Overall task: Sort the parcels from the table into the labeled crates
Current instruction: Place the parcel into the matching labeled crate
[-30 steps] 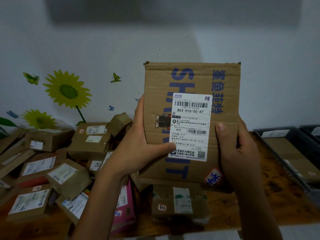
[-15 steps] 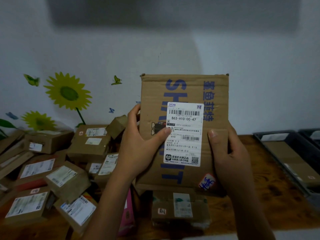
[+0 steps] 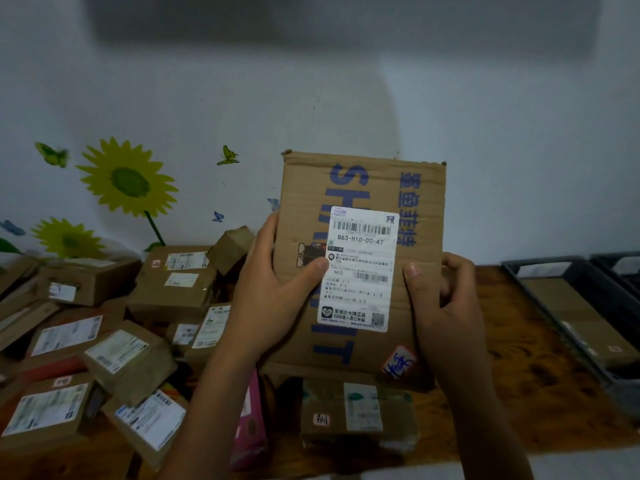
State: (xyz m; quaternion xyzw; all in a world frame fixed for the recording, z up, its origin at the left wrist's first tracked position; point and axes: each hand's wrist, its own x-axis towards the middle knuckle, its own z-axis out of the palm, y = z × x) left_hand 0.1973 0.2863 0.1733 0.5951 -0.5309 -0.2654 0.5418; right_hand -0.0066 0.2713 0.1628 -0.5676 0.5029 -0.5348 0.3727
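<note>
Both hands grip one flat cardboard parcel (image 3: 367, 188), held upright above the table (image 3: 519, 368) with its printed face toward the camera. Left hand (image 3: 273, 289): fingers curled round the parcel's left edge, thumb pressed flat on the front, thumb tip touching the left margin of the white shipping label (image 3: 360, 268). Right hand (image 3: 446, 306): thumb on the front face just right of the label, fingers wrapped round the right edge to the back.

Label reads 863-H10-00-47; smaller lines blurred. Blue lettering runs down the parcel face on either side of the label. Small handwritten sticker (image 3: 399, 362) sits at the parcel's lower right, just below the right thumb.

Directly below the grip: a smaller taped box (image 3: 356, 414) lying flat on the table, label up. Below the left wrist: a pink package (image 3: 251, 424), partly hidden by the forearm. Left of the grip: a loose heap of brown parcels (image 3: 114, 327), labels at mixed angles, some stacked. Right of the grip, well apart: a dark crate (image 3: 540, 285) on the table holding flat cardboard; a second crate (image 3: 620, 268) beyond it at the frame edge. Behind the grip: pale wall with sunflower decals (image 3: 128, 178).
</note>
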